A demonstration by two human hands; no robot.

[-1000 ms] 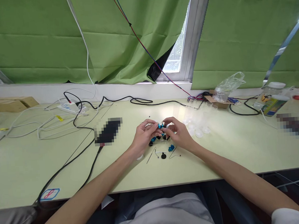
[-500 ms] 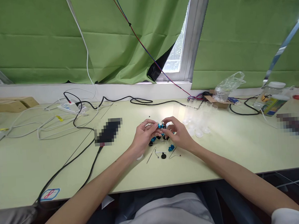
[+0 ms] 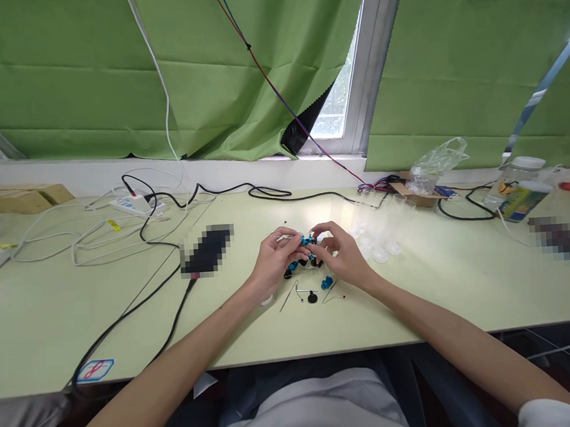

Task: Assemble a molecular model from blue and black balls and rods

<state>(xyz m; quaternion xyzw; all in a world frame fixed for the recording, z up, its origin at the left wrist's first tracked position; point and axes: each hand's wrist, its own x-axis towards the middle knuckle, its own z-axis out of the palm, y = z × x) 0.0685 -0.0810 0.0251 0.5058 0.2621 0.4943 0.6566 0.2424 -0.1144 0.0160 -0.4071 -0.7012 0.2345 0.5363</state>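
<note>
Between my two hands, just above the table, is a small blue and black part (image 3: 306, 240). My left hand (image 3: 276, 256) pinches its left side with thumb and fingers. Curled around its right side, my right hand (image 3: 339, 254) grips it with the fingertips. Below the hands lie more blue and black pieces, partly hidden by the fingers. A loose blue part (image 3: 326, 282) rests near my right wrist. Closer to me are a black round disc (image 3: 312, 297), a thin metal rod (image 3: 288, 296) and bent metal rods (image 3: 306, 290).
Clear plastic cups (image 3: 378, 237) stand to the right of my hands. A blurred-out dark device (image 3: 207, 249) with a black cable lies left. Behind are a power strip (image 3: 137, 204), tangled cables, and a cardboard box with a plastic bag (image 3: 439, 162). A jar (image 3: 519, 176) stands far right.
Almost nothing differs. Both hands keep the same hold on the small blue and black part, with only a very slight shift of the fingers.
</note>
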